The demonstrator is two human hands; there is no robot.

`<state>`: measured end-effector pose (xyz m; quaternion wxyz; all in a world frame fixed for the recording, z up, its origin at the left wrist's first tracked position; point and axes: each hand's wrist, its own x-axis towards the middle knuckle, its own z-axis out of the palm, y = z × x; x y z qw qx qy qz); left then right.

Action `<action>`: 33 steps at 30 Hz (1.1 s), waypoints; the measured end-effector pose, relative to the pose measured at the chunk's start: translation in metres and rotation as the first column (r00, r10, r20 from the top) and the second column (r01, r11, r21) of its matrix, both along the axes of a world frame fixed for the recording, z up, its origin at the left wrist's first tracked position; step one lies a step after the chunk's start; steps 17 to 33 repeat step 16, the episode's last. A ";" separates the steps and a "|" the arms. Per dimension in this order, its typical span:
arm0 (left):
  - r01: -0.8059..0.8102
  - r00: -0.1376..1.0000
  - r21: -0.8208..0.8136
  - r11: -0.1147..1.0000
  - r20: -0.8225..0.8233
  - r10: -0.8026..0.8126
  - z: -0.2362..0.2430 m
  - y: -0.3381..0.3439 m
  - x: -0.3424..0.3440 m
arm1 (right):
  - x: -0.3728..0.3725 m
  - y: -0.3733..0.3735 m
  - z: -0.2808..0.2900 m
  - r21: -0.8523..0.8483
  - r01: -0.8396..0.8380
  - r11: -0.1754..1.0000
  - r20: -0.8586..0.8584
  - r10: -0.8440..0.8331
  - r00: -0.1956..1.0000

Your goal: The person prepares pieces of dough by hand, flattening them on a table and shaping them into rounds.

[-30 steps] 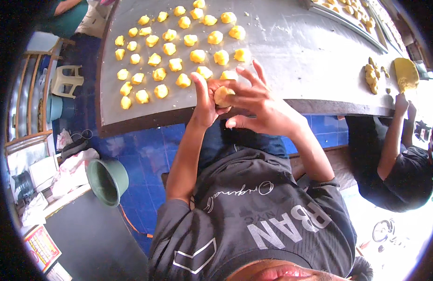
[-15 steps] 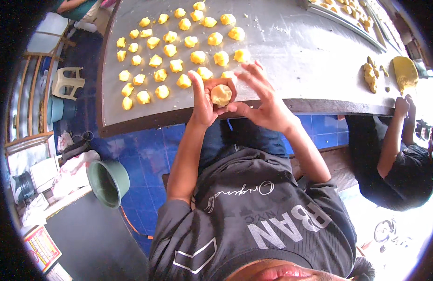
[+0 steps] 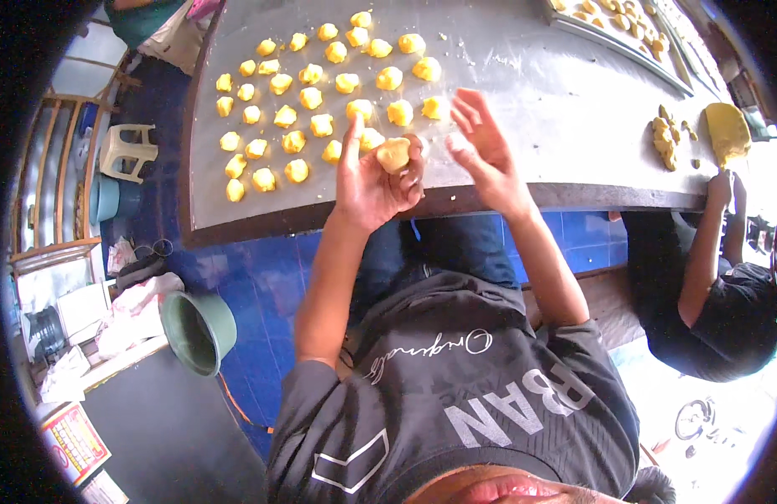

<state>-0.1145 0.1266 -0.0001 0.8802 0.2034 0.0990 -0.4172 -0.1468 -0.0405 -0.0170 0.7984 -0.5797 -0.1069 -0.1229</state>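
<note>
My left hand (image 3: 373, 186) is raised above the table's near edge. Its fingers curl round a pale yellow ball of dough (image 3: 393, 154), thumb standing up beside it. To the right, a short gap away from that ball, my right hand (image 3: 491, 161) hangs open with its fingers apart and nothing in it. Just beyond my hands, loose rows of yellow dough pieces (image 3: 310, 98) cover the left part of the metal tabletop (image 3: 489, 71). Part of the nearest row lies hidden behind my left hand.
At far right stands a tray (image 3: 623, 52) of small shaped pieces. Nearer are a brown dough lump (image 3: 664, 141) and a yellow slab-like piece (image 3: 727, 134), touched by a co-worker's hands (image 3: 721, 189). A stool (image 3: 126, 151) and a green basin (image 3: 198, 333) are at left.
My right hand has drawn away from the dough ball, up and to the right. The left hand has tilted and still holds the ball. The view has shifted slightly.
</note>
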 end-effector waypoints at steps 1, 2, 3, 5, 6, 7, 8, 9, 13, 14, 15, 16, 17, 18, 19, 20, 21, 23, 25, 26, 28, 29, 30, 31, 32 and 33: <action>0.090 0.993 -0.126 0.988 0.093 -0.079 -0.002 0.005 0.003 | -0.002 -0.008 0.002 0.005 0.044 0.999 -0.030 -0.043 0.999; 0.097 0.992 -0.123 0.988 0.099 -0.085 -0.004 0.006 0.006 | -0.004 -0.015 0.003 0.009 0.089 0.996 -0.061 -0.088 0.994; 0.086 0.991 -0.049 0.995 0.108 -0.080 -0.006 0.007 0.008 | -0.005 -0.022 0.004 -0.047 0.144 0.988 -0.070 -0.147 0.987; 0.060 0.982 0.118 0.991 0.170 -0.080 0.004 -0.006 0.011 | -0.011 -0.044 -0.001 -0.104 0.197 0.975 -0.066 -0.204 0.977; 0.082 0.979 0.116 0.990 0.176 -0.101 0.007 -0.011 0.014 | -0.015 -0.053 -0.006 -0.159 0.229 0.960 -0.068 -0.242 0.968; 0.088 0.928 0.221 0.971 0.337 -0.161 0.011 -0.014 0.017 | -0.018 -0.057 -0.009 -0.148 0.294 0.944 -0.054 -0.305 0.951; 0.074 0.846 0.321 0.944 0.481 -0.231 0.014 -0.019 0.021 | -0.021 -0.065 -0.011 -0.148 0.313 0.938 -0.045 -0.323 0.945; -0.022 0.718 0.458 0.889 0.626 -0.304 0.013 -0.029 0.026 | -0.024 -0.073 -0.013 -0.156 0.354 0.922 -0.061 -0.367 0.928; -0.679 -0.041 0.465 0.568 0.749 -0.661 0.021 -0.082 0.041 | -0.031 -0.100 -0.025 -0.046 0.458 0.888 -0.076 -0.460 0.885; -0.711 -0.194 0.458 0.533 0.601 -0.775 0.019 -0.096 0.044 | -0.032 -0.107 -0.026 -0.003 0.487 0.873 -0.072 -0.486 0.871; -0.745 -0.328 0.439 0.502 0.415 -0.849 0.017 -0.107 0.045 | -0.032 -0.114 -0.028 -0.058 0.505 0.861 -0.070 -0.508 0.858; -0.769 -0.349 0.492 0.408 0.213 -0.913 0.016 -0.115 0.046 | -0.034 -0.120 -0.028 -0.107 0.531 0.841 -0.084 -0.540 0.838; -0.769 -0.349 0.492 0.408 0.213 -0.913 0.016 -0.115 0.046 | -0.034 -0.120 -0.028 -0.107 0.531 0.841 -0.084 -0.540 0.838; -0.769 -0.349 0.492 0.408 0.213 -0.913 0.016 -0.115 0.046 | -0.034 -0.120 -0.028 -0.107 0.531 0.841 -0.084 -0.540 0.838; -0.769 -0.349 0.492 0.408 0.213 -0.913 0.016 -0.115 0.046 | -0.034 -0.120 -0.028 -0.107 0.531 0.841 -0.084 -0.540 0.838; -0.769 -0.349 0.492 0.408 0.213 -0.913 0.016 -0.115 0.046 | -0.034 -0.120 -0.028 -0.107 0.531 0.841 -0.084 -0.540 0.838; -0.769 -0.349 0.492 0.408 0.213 -0.913 0.016 -0.115 0.046 | -0.034 -0.120 -0.028 -0.107 0.531 0.841 -0.084 -0.540 0.838; -0.769 -0.349 0.492 0.408 0.213 -0.913 0.016 -0.115 0.046 | -0.034 -0.120 -0.028 -0.107 0.531 0.841 -0.084 -0.540 0.838; -0.769 -0.349 0.492 0.408 0.213 -0.913 0.016 -0.115 0.046 | -0.034 -0.120 -0.028 -0.107 0.531 0.841 -0.084 -0.540 0.838; -0.769 -0.349 0.492 0.408 0.213 -0.913 0.016 -0.115 0.046 | -0.034 -0.120 -0.028 -0.107 0.531 0.841 -0.084 -0.540 0.838; -0.769 -0.349 0.492 0.408 0.213 -0.913 0.016 -0.115 0.046 | -0.034 -0.120 -0.028 -0.107 0.531 0.841 -0.084 -0.540 0.838; -0.769 -0.349 0.492 0.408 0.213 -0.913 0.016 -0.115 0.046 | -0.034 -0.120 -0.028 -0.107 0.531 0.841 -0.084 -0.540 0.838; -0.769 -0.349 0.492 0.408 0.213 -0.913 0.016 -0.115 0.046 | -0.034 -0.120 -0.028 -0.107 0.531 0.841 -0.084 -0.540 0.838; -0.769 -0.349 0.492 0.408 0.213 -0.913 0.016 -0.115 0.046 | -0.034 -0.120 -0.028 -0.107 0.531 0.841 -0.084 -0.540 0.838; -0.769 -0.349 0.492 0.408 0.213 -0.913 0.016 -0.115 0.046 | -0.034 -0.120 -0.028 -0.107 0.531 0.841 -0.084 -0.540 0.838; -0.769 -0.349 0.492 0.408 0.213 -0.913 0.016 -0.115 0.046 | -0.034 -0.120 -0.028 -0.107 0.531 0.841 -0.084 -0.540 0.838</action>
